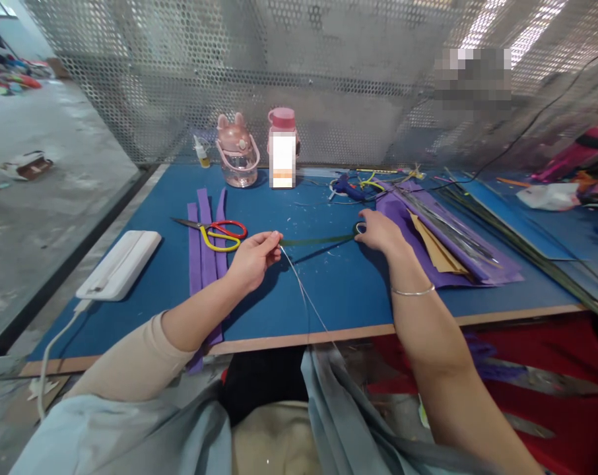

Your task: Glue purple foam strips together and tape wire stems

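Note:
Between my two hands a dark green tape (pixel 319 242) is stretched over the blue table. My left hand (pixel 257 258) pinches the tape's end together with thin pale wires (pixel 301 284) that hang down past the table's front edge. The tape's small dark roll (pixel 359 229) is in the closed fingers of my right hand (pixel 378 233). Just left of my left hand lie scissors (pixel 204 227) with one red and one yellow handle, across several purple strips (pixel 194 264).
A white power strip (pixel 118 265) with a cable lies at the left. Two pink bottles (pixel 237 155) stand at the back. On the right are purple sheets (pixel 501 267), a blue glue gun (pixel 348 187) and long green stems (pixel 521 254). A perforated metal panel (pixel 329 66) rises behind.

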`<act>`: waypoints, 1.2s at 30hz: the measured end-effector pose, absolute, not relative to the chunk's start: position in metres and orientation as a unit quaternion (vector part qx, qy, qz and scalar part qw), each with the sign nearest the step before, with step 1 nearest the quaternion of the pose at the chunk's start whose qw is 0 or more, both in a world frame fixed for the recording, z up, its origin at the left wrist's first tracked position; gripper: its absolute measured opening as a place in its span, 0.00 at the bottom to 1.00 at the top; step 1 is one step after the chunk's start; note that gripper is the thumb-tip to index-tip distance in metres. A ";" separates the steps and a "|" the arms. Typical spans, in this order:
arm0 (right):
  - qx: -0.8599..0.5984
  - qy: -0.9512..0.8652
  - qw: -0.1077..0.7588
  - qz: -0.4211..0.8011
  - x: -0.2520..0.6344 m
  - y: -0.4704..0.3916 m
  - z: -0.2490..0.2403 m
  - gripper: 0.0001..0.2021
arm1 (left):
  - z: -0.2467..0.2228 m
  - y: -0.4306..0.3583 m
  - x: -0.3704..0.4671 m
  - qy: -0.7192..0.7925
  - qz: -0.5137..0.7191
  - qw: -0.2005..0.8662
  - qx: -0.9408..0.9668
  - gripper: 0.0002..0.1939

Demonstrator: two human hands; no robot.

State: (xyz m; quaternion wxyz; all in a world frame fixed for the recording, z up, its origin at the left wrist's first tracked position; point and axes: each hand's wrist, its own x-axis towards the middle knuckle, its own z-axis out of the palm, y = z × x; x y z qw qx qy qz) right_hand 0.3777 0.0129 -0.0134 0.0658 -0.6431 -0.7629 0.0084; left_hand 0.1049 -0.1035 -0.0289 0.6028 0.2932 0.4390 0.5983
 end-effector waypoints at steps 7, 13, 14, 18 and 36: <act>-0.417 -0.885 0.034 0.204 0.345 -0.020 -0.005 0.08 | -0.034 -0.095 0.099 0.445 0.611 0.602 0.255 0.18; -0.361 -0.831 -0.044 0.422 0.344 -0.027 0.000 0.10 | -0.034 -0.094 0.100 0.452 0.606 0.605 0.249 0.16; -0.363 -0.833 -0.018 0.418 0.345 -0.027 0.000 0.11 | -0.034 -0.095 0.100 0.452 0.605 0.606 0.250 0.16; -0.346 -0.887 0.074 0.297 0.342 -0.023 -0.007 0.13 | -0.034 -0.095 0.100 0.451 0.607 0.605 0.251 0.18; -0.298 -0.695 0.262 0.600 0.275 -0.054 -0.026 0.17 | -0.035 -0.110 0.114 0.445 0.578 0.605 0.320 0.18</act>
